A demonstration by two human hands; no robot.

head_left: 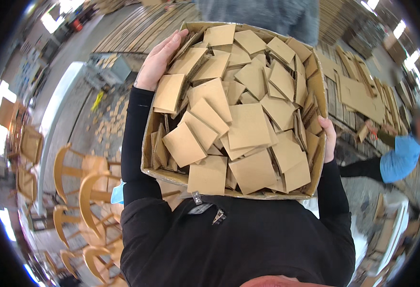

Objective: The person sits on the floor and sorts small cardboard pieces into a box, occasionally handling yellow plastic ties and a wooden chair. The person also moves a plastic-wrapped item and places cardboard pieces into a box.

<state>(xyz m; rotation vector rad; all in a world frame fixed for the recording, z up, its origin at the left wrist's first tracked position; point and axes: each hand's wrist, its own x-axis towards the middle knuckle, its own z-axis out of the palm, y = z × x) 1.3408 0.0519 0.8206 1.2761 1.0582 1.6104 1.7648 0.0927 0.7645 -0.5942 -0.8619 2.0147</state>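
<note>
Close against the front of my black top I carry a cardboard box (320, 162), its top uncovered. Square pieces of cardboard (249, 125) fill it to the rim, lying loose at many angles, some on edge. My left hand (161, 60) holds the box's left side near the far corner, palm on the outer wall and fingertips at the rim. Lower down, on the right side, my right hand (329, 137) grips the wall, its fingers mostly hidden behind the box. The underside of the box is out of sight.
Several wooden chairs (93, 191) stand at my left. Small cardboard pieces (113, 122) litter the floor beyond them, near a grey machine (109, 69). Slatted wooden pallets (145, 28) lie ahead. Someone in a blue shirt (401, 158) works at the right beside flat cardboard sheets (360, 98).
</note>
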